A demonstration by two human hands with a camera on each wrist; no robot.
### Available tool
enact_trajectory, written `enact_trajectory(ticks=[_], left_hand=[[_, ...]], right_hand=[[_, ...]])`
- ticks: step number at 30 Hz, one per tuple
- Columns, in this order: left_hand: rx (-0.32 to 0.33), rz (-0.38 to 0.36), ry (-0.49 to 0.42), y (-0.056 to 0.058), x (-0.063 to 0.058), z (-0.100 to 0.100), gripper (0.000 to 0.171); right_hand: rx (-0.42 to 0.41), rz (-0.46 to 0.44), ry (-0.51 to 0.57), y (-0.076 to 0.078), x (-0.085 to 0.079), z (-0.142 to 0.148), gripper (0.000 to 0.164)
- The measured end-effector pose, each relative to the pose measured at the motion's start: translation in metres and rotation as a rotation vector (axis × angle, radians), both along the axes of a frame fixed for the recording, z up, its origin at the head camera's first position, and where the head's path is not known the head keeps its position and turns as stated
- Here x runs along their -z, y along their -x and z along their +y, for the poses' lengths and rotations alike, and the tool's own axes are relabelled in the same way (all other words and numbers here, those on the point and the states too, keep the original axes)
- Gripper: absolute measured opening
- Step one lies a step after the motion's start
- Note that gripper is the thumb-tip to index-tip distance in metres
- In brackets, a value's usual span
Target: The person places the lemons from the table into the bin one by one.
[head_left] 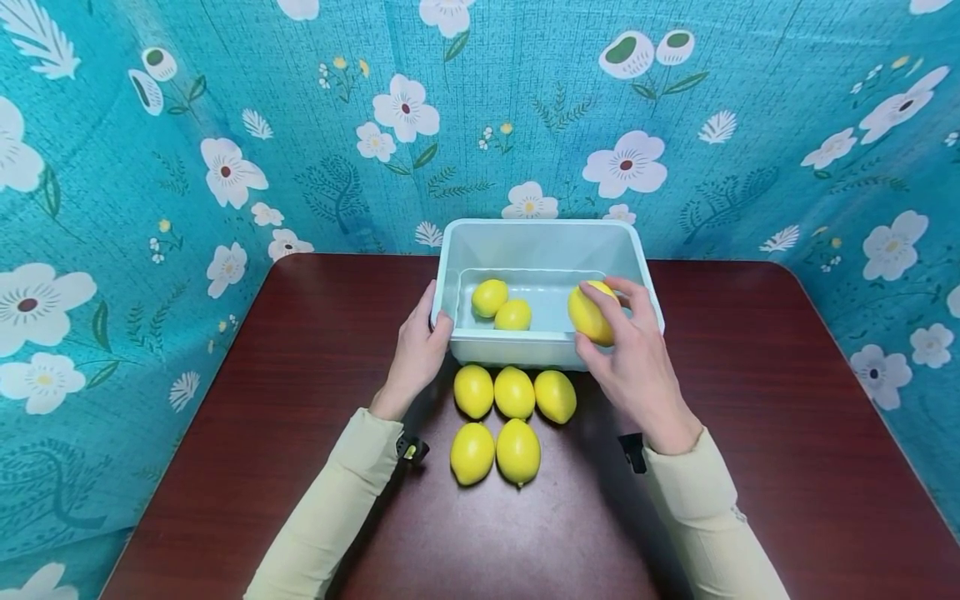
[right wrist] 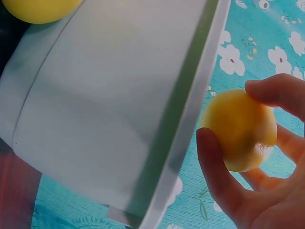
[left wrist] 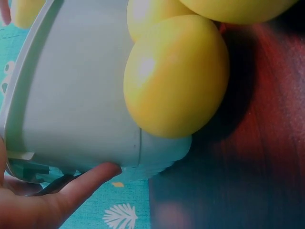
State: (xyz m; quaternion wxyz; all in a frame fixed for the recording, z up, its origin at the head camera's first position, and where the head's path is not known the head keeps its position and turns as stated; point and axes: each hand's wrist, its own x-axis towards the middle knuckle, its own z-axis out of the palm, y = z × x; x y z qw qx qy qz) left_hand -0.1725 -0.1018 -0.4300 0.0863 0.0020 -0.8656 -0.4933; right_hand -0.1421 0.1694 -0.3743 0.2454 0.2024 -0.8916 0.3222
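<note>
A lemon [head_left: 588, 313] is held between the thumb and fingers of my right hand [head_left: 637, 367], over the front right part of a pale blue plastic bin [head_left: 543, 350]. The right wrist view shows this lemon [right wrist: 238, 131] just beyond the bin's rim [right wrist: 186, 124]. With my left hand [head_left: 418, 350] I grip the bin's left side, the thumb at its front left corner. In the left wrist view a finger [left wrist: 90, 186] lies along the bin's side wall. Inside the bin, two lemons [head_left: 490, 297] sit together at the left.
Several lemons [head_left: 514, 392] stand in two rows on the dark red wooden table [head_left: 337, 375], the back row close against the bin's front. Behind and at both sides of the table hangs a turquoise flowered cloth [head_left: 525, 125].
</note>
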Motion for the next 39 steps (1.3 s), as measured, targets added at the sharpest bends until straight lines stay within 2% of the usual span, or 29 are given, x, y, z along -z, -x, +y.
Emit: enact_trajectory(ticks=[11, 25, 39], left_hand=[[-0.009, -0.009, 0.005, 0.0, 0.001, 0.0, 0.061], [-0.009, -0.003, -0.005, 0.0, 0.002, 0.0, 0.06], [-0.008, -0.001, 0.0, 0.002, 0.004, -0.001, 0.061]], right_hand=[[0.036, 0.008, -0.017, 0.007, 0.003, -0.003, 0.053], [0.026, -0.008, 0.005, 0.013, 0.005, -0.009, 0.053], [0.025, -0.022, -0.021, 0.015, 0.007, -0.011, 0.051]])
